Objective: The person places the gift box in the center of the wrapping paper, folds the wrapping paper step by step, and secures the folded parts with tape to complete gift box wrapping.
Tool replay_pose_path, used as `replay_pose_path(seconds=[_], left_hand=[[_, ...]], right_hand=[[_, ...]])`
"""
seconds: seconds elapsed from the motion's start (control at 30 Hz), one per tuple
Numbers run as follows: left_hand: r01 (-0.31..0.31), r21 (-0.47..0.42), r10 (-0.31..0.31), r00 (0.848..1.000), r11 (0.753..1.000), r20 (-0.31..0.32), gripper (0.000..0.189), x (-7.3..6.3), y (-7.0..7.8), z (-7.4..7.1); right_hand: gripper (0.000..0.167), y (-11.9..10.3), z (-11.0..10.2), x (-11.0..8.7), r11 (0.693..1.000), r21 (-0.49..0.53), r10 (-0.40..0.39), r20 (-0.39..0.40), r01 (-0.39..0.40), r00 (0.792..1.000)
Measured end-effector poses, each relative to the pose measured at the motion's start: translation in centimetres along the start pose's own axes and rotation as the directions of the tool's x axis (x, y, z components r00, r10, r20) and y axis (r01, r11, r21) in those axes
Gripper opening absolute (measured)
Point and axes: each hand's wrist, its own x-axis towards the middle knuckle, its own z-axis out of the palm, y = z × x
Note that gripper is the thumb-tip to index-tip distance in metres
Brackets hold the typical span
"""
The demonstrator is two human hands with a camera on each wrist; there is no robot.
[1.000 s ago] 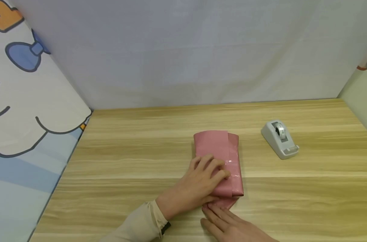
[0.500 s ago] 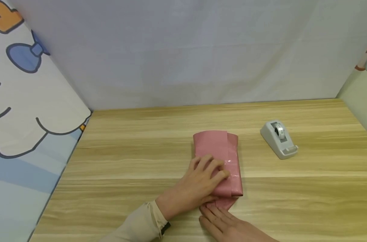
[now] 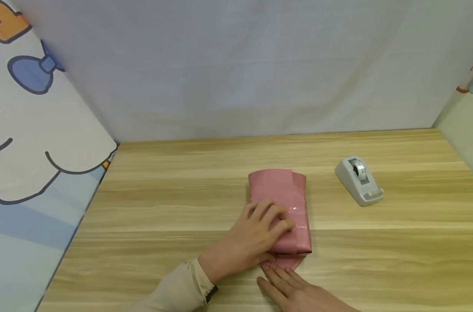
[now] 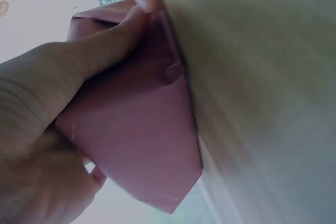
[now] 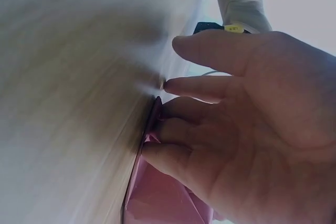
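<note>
A pink paper-wrapped package lies flat on the wooden table, strips of shiny clear tape along its seam. My left hand holds it from above: bent fingers lie on the top face, and the thumb presses into the folded near end, as the left wrist view shows. At that end a pointed paper flap sticks out toward me. My right hand touches this flap with nearly straight fingertips, close to the left thumb. In the right wrist view the right thumb and index finger stand apart from the paper.
A grey tape dispenser with a roll of clear tape stands on the table, right of the package. Behind the table hangs a pale cloth. A cartoon-printed panel borders the left side.
Both hands stay at the package's near end. The right fingertips have shifted slightly over the flap, and its visible part looks a little smaller. The whole view has drifted slightly.
</note>
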Motion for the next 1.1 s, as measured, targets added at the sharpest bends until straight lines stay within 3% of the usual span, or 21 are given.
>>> replay_pose_path(seconds=[0.23, 0.33, 0.57, 0.73, 0.93, 1.1], left_hand=[[0.015, 0.048, -0.012, 0.999, 0.999, -0.049, 0.067, 0.0, 0.5, 0.4], [0.011, 0.059, -0.008, 0.998, 0.998, -0.055, 0.063, 0.1, 0.6, 0.4], [0.004, 0.070, -0.001, 0.999, 0.998, -0.033, 0.086, 0.2, 0.5, 0.4], [0.013, 0.052, -0.012, 0.999, 0.999, -0.036, 0.074, 0.2, 0.5, 0.5], [0.024, 0.025, -0.023, 0.999, 0.999, -0.028, 0.068, 0.1, 0.4, 0.6], [0.020, 0.037, -0.019, 0.999, 0.999, -0.033, 0.080, 0.0, 0.4, 0.6]], right_hand=[[0.072, 0.2, -0.5, 0.1, 0.999, -0.022, -0.038, 0.026, 0.038, 0.999], [0.070, 0.7, -0.4, 0.0, 0.996, -0.060, -0.066, -0.003, 0.065, 0.998], [0.064, 1.0, -1.0, -0.2, 0.989, -0.122, -0.089, -0.072, 0.080, 0.993], [0.061, 0.8, -1.2, 0.0, 0.987, -0.138, -0.092, -0.080, 0.081, 0.993], [0.055, 0.8, -2.0, 0.4, 0.991, -0.102, -0.097, -0.059, 0.091, 0.994], [0.045, 1.1, -2.4, 0.6, 0.997, -0.031, -0.077, -0.030, 0.076, 0.997]])
